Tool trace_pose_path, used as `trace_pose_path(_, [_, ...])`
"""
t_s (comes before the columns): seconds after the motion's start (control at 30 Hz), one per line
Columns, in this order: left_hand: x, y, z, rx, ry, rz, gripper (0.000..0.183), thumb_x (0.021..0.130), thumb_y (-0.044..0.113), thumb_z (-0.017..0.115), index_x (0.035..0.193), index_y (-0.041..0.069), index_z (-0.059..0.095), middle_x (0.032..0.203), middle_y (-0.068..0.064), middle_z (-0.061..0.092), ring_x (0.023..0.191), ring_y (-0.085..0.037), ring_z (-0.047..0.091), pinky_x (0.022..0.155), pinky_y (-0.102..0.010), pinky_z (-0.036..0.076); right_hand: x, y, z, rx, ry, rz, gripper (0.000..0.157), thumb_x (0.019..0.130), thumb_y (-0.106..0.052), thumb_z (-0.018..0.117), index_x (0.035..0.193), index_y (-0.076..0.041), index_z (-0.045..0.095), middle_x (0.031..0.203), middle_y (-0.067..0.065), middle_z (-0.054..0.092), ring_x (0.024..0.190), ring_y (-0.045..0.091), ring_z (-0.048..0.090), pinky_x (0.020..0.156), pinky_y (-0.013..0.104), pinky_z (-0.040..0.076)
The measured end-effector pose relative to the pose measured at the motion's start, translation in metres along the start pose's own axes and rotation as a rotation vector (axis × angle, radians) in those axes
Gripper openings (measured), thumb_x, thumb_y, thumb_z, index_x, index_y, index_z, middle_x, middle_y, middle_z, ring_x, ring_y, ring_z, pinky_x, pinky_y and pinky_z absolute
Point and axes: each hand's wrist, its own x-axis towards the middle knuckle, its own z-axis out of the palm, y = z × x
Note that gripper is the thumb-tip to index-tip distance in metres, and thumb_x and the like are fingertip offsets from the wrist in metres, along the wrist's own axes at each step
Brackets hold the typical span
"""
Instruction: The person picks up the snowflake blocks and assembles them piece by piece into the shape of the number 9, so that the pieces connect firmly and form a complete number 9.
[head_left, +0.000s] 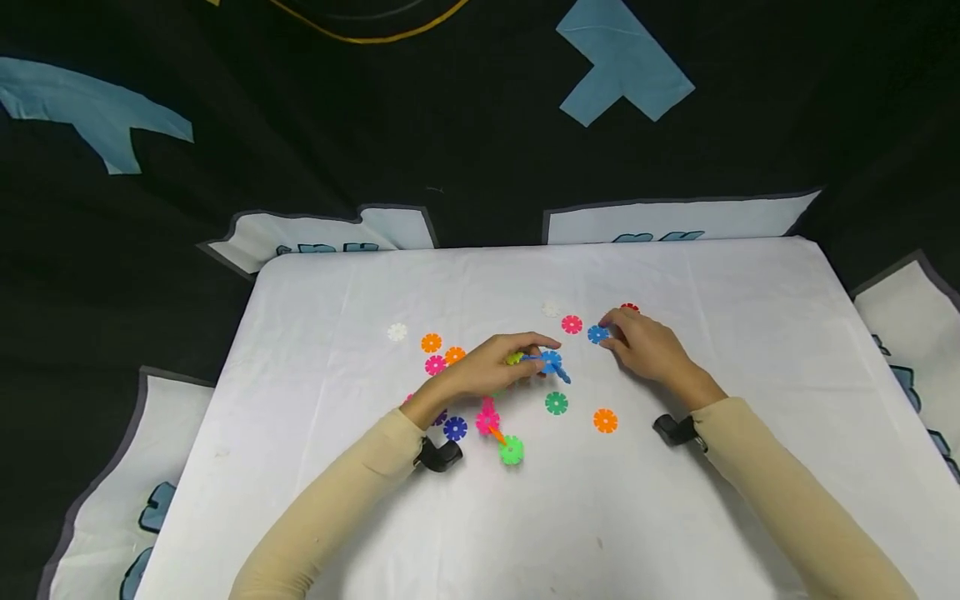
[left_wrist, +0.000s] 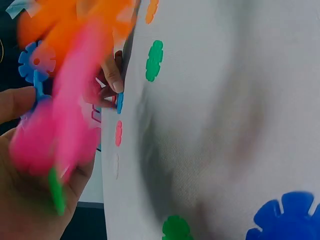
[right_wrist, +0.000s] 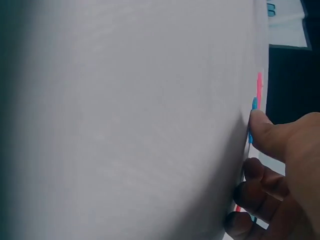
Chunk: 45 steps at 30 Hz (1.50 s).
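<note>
My left hand (head_left: 495, 367) holds a chain of interlocking snowflake discs. Blue discs (head_left: 551, 361) in the chain stand out past its fingertips, and a yellow-green disc (head_left: 514, 358) shows between its fingers. Pink (head_left: 487, 421), orange and bright green discs (head_left: 512, 450) hang below the palm; the left wrist view shows the pink part (left_wrist: 55, 130) large and blurred. Farther right, my right hand (head_left: 647, 346) pinches a blue snowflake disc (head_left: 597, 334) at the table surface, thumb and forefinger at its edge. In the right wrist view the thumb covers part of that blue disc (right_wrist: 254, 104).
Loose discs lie on the white table (head_left: 585, 517): a green disc (head_left: 557, 403), an orange disc (head_left: 605, 421), a pink disc (head_left: 572, 324), and a red disc (head_left: 630, 307) partly behind the right hand. Several more, including a dark blue disc (head_left: 454, 428), surround the left forearm.
</note>
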Motion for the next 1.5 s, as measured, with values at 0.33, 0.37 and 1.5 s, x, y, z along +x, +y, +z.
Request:
trace_pose_path(0.33, [0.002,0.003,-0.002,0.013,-0.002,0.042,0.036,0.102,0.017,0.051,0.136,0.025,0.059,0.114,-0.012,0.061,0.072,-0.039,0.059,0.05,-0.022,0.042,-0.007,0.0,-0.001,0.03,0.019,-0.005,0.04,0.089,-0.021,0.072,0.122,-0.004,0.057,0.093,0.01,0.057,0.083,0.023,0.053,0.071,0.038,0.049])
trace_pose_path(0.37, [0.002,0.004,-0.001,0.01,-0.001,0.042,0.035,0.102,0.016,0.051,0.135,0.023,0.06,0.116,-0.01,0.06,0.072,-0.039,0.059,0.051,-0.022,0.044,-0.007,0.001,-0.001,0.024,0.016,-0.01,0.042,0.09,-0.02,0.071,0.126,-0.005,0.057,0.095,0.01,0.057,0.084,0.023,0.054,0.073,0.039,0.05])
trace_pose_path(1.5, [0.001,0.0,-0.002,-0.034,0.077,0.022,0.029,0.103,0.015,0.05,0.127,0.017,0.066,0.111,-0.012,0.062,0.07,-0.043,0.059,0.049,-0.021,0.041,-0.022,-0.016,0.001,0.274,0.018,0.012,0.022,0.094,-0.015,0.066,0.103,-0.003,0.051,0.068,0.008,0.057,0.054,0.016,0.049,0.052,0.027,0.042])
